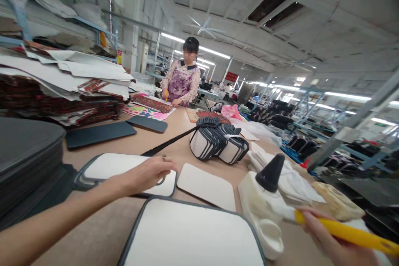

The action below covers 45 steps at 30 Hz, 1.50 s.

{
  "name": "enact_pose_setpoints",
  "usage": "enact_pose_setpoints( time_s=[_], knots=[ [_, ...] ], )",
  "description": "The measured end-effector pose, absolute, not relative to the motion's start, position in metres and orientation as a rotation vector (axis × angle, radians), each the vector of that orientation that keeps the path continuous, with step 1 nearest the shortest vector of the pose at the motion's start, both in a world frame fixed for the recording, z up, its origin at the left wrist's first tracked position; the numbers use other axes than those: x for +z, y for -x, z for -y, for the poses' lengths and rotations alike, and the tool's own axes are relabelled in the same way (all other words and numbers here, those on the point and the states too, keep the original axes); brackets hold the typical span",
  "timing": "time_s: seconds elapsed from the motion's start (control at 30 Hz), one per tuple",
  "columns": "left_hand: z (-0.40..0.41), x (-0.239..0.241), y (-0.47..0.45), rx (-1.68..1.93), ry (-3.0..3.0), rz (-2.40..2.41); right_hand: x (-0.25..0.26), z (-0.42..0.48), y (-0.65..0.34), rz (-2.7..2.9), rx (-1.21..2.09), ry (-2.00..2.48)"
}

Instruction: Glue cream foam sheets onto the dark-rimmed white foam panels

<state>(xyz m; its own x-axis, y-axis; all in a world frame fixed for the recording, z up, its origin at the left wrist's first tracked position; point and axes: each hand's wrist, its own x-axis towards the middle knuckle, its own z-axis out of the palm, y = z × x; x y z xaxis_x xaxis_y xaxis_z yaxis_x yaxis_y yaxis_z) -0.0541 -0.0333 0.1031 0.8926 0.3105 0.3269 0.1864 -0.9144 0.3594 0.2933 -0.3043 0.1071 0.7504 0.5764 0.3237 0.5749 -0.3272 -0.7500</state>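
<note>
On the near side of the tan table (93, 232), my left hand (149, 174) lies palm down on the right corner of a white panel (124, 168) with a dark rim. Its fingers are stretched out loosely and grasp nothing. I judge the flat press is there to pin the panel against sliding. The forearm comes in low from the near left, almost level with the tabletop, and the wrist is straight.

At the near right, my right hand (327, 243) is curled around a yellow-handled brush (349, 232). The handle slants down to the right and the pale tip points left, touching or just short of a white bottle (264, 212) with a black cone cap (271, 172). I cannot tell which. Much of that hand is cut off by the frame edge.

A larger rimmed panel (193, 235) lies nearest me, between the hands, and a smaller plain panel (207, 185) sits just beyond it. Farther off stands a bundle of panels (218, 141), and a stack of dark sheets (28, 158) rises on the left. A co-worker (183, 79) stands at the far end.
</note>
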Motion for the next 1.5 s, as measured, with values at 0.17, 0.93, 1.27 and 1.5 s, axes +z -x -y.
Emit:
enact_pose_setpoints(
  time_s=[0.17,0.93,1.27,1.5],
  knots=[
    [-0.008,0.054,-0.008,0.223,-2.987,-0.087,0.109,0.165,-0.251,1.215,0.501,1.700],
    [-0.012,0.014,-0.016,0.292,-2.952,-0.257,0.065,0.104,-0.278,1.519,0.339,2.112],
    [-0.017,0.016,-0.021,0.110,-2.996,-0.335,0.055,0.103,-0.242,1.666,0.567,2.066],
    [-0.008,0.025,-0.035,0.044,-3.111,-0.324,0.061,0.098,-0.273,1.568,0.385,2.167]
  ],
)
